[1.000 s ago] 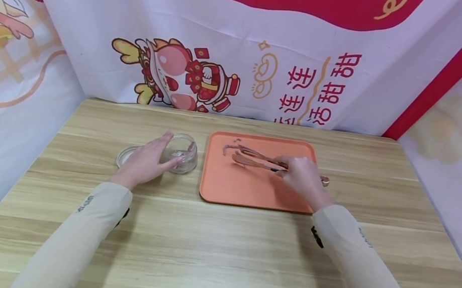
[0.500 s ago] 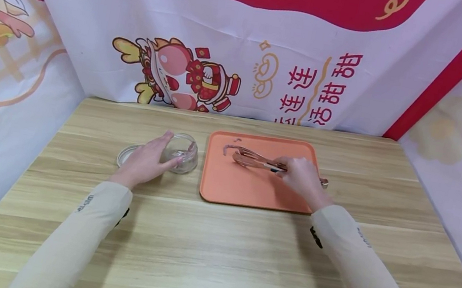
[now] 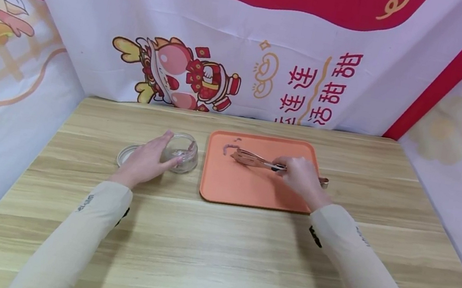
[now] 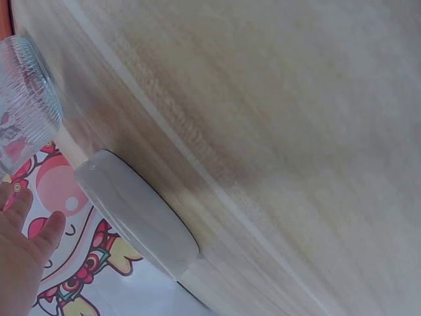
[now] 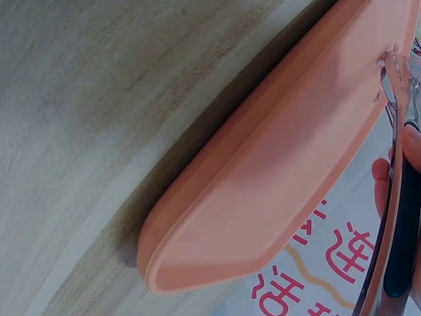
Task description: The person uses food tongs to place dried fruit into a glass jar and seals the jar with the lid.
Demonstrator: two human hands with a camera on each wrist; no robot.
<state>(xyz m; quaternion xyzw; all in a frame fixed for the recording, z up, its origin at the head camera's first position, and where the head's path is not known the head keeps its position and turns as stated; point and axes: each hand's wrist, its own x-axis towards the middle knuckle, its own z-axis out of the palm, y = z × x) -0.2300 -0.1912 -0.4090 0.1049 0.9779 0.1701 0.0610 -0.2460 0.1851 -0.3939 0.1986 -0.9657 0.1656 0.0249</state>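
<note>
My left hand (image 3: 146,160) holds a clear glass jar (image 3: 182,153) upright on the table, thumb at its front and fingers at its left side. A thin brownish-pink strip (image 3: 191,147) shows inside the jar. My right hand (image 3: 300,175) grips copper-coloured serving tongs (image 3: 251,159) with dark handle grips. The tongs lie low over an orange tray (image 3: 259,194), their ends close together beside a thin, worm-like pinkish piece (image 3: 230,148). A smaller bit (image 3: 238,139) lies behind that piece. Whether the tong tips pinch anything is too small to tell.
A round pale lid (image 3: 124,154) lies left of the jar, partly under my left hand; the left wrist view shows its thick white edge (image 4: 138,210). The wooden table (image 3: 193,260) ends at a printed cloth (image 3: 230,37) behind the tray.
The tongs' two arms, apart one second ago, have come together near the worm-like piece. My left hand and the jar have not moved.
</note>
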